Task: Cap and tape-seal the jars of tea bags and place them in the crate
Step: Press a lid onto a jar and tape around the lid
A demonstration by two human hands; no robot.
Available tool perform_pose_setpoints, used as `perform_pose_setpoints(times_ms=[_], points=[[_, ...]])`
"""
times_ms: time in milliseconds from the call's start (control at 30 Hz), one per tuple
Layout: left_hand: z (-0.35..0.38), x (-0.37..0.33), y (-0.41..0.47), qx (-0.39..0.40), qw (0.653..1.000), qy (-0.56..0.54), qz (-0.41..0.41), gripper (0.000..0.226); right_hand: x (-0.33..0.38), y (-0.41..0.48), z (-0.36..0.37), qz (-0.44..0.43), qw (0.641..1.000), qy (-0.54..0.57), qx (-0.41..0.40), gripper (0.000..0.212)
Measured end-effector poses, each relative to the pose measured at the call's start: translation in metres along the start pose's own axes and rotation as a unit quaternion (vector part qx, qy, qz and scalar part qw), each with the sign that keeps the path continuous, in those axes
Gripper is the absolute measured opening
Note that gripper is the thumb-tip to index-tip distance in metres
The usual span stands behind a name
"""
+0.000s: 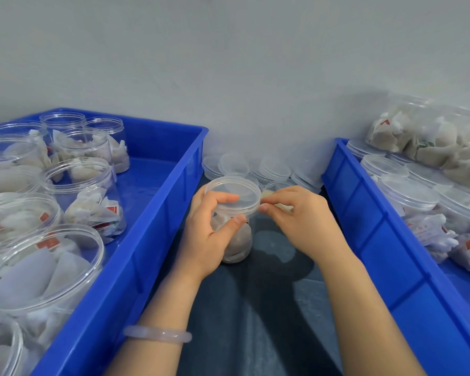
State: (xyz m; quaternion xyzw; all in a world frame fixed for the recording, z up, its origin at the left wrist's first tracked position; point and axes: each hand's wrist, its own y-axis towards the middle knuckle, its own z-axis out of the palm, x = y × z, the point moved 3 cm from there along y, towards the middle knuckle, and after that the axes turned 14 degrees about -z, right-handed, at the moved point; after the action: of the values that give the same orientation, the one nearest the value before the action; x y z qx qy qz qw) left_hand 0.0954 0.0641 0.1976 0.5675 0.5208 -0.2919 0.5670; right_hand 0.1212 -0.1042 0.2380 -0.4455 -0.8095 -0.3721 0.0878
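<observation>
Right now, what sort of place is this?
Likely a small hand-packing station: a left crate of open tea-bag jars, a right crate of lidded jars, spare lids by the wall. The left hand grips a capped jar; the right hand pinches at its lid.

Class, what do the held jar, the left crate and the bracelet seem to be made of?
Held jar: probably clear plastic, glossy; tea bags show through. Left crate: blue moulded plastic, smooth with a slight sheen and ribbed walls. Bracelet: pale, translucent, polished; perhaps jade or glass, cannot tell.
</observation>
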Motion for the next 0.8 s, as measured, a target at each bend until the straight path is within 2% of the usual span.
perform_pose_setpoints(times_ms=[133,233,300,367,533,633,767,800], points=[[0.0,-0.001,-0.001,-0.007,1.0,0.002,0.008,0.032,-0.002,-0.002,0.01,0.017,0.997,0.078,-0.019,0.014],[0.009,-0.004,-0.002,-0.077,0.996,0.03,0.014,0.054,-0.005,-0.004,0.015,0.01,0.997,0.077,-0.012,0.017],[0.015,-0.004,-0.001,-0.123,0.992,0.028,-0.001,0.053,-0.007,-0.005,0.016,0.005,0.997,0.074,0.002,0.014],[0.014,-0.002,0.002,-0.128,0.992,0.009,-0.018,0.048,-0.006,-0.006,0.013,-0.006,0.996,0.079,0.028,0.012],[0.001,0.002,0.007,-0.038,0.997,-0.037,-0.047,0.048,-0.002,-0.007,-0.007,0.006,0.984,0.121,0.129,0.025],[0.004,-0.001,0.008,0.01,0.993,-0.106,-0.06,0.063,-0.001,-0.005,-0.021,0.006,0.989,0.097,0.113,0.025],[0.01,-0.002,0.01,0.088,0.974,-0.191,-0.083,0.074,0.005,-0.007,-0.041,0.018,0.991,0.095,0.09,0.047],[0.011,-0.002,0.011,0.1,0.971,-0.201,-0.087,0.074,0.006,-0.008,-0.044,0.026,0.991,0.098,0.091,0.048]])
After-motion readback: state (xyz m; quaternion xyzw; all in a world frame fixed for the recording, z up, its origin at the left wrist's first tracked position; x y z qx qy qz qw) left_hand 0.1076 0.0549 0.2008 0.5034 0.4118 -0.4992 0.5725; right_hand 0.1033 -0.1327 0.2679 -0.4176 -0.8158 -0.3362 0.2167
